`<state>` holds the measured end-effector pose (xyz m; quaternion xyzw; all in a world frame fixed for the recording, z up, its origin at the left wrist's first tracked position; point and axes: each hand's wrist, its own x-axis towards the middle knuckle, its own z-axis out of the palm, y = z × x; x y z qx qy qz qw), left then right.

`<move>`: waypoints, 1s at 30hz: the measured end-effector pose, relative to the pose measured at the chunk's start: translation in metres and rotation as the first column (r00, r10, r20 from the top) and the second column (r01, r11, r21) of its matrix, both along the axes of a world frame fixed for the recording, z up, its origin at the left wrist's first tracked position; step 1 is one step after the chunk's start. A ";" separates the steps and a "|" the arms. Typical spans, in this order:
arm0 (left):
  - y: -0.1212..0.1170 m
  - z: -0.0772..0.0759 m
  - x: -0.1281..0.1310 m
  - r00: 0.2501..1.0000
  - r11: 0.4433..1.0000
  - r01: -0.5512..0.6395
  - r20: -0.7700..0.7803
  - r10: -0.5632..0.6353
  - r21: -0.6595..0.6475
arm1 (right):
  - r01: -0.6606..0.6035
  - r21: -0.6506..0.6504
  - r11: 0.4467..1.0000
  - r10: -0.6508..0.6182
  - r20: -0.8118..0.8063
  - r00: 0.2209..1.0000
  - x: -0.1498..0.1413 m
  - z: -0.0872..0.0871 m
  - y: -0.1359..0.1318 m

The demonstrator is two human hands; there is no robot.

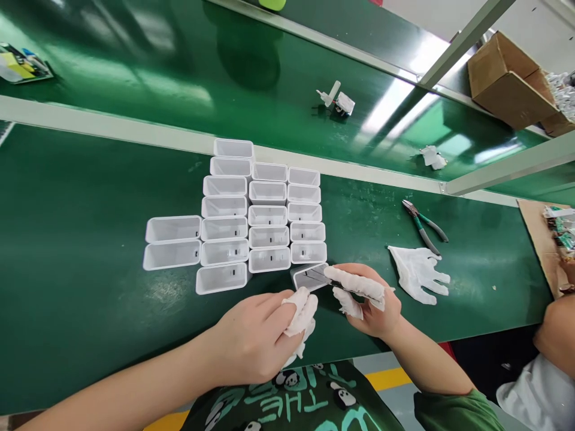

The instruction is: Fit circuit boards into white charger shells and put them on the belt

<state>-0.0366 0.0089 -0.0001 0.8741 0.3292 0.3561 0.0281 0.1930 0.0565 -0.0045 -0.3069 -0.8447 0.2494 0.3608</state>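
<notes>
My left hand (pixel 263 335) is closed near the table's front edge, its fingertips wrapped in white fabric. What it holds, if anything, is hidden. My right hand (pixel 371 299), also with white coverings on its fingers, grips a thin dark object (pixel 335 283) that I cannot identify. That object reaches the right end of a tilted white plastic box (pixel 309 278) with dark lines across its inside. Beyond both hands, several similar open white boxes (pixel 224 228) stand in close rows, some with a small dark slot inside.
To the right lie green-handled cutting pliers (pixel 424 226) and a white glove (pixel 420 274). Small white parts (pixel 344 103) rest on the raised shelf behind, and a cardboard box (pixel 510 84) stands far right. Another person's arm (pixel 557 335) is at the right edge.
</notes>
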 end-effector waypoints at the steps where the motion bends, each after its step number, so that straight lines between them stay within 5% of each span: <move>1: 0.000 0.000 0.000 1.000 1.000 -0.002 -0.003 0.002 0.004 | -0.005 0.006 1.000 0.005 -0.011 1.000 0.000 0.001 0.000; 5: 0.000 0.002 0.001 1.000 0.999 -0.014 -0.010 0.014 0.029 | -0.033 -0.020 0.999 0.031 -0.117 0.993 0.006 0.010 0.000; 8: -0.001 -0.001 0.002 0.999 0.998 -0.033 -0.009 0.033 0.045 | 0.019 0.120 0.993 0.003 -0.181 0.984 0.020 0.019 0.008; 11: -0.002 -0.007 0.003 0.999 0.997 -0.052 -0.011 0.053 0.052 | 0.113 0.282 0.953 -0.130 0.042 0.991 0.035 0.022 0.022; 15: -0.003 -0.011 0.005 0.999 0.998 -0.048 -0.012 0.048 0.032 | -0.005 0.395 0.919 -0.202 0.482 0.853 0.049 0.016 0.033; 20: 0.000 -0.013 0.005 0.998 0.997 -0.062 0.003 0.062 0.055 | -0.127 0.204 0.971 -0.077 0.764 0.641 0.057 0.016 0.031; 22: 0.000 -0.015 0.006 0.998 0.995 -0.068 0.002 0.068 0.070 | -0.153 0.172 0.973 -0.041 0.784 0.619 0.052 0.024 0.040; 26: -0.003 -0.016 0.007 0.997 0.993 -0.075 -0.016 0.076 0.087 | 0.045 0.255 0.966 -0.212 0.681 0.701 0.019 0.042 0.099; 30: -0.005 -0.014 0.008 0.996 0.992 -0.079 -0.022 0.082 0.099 | 0.281 0.312 0.908 -0.420 0.656 0.628 -0.014 0.046 0.191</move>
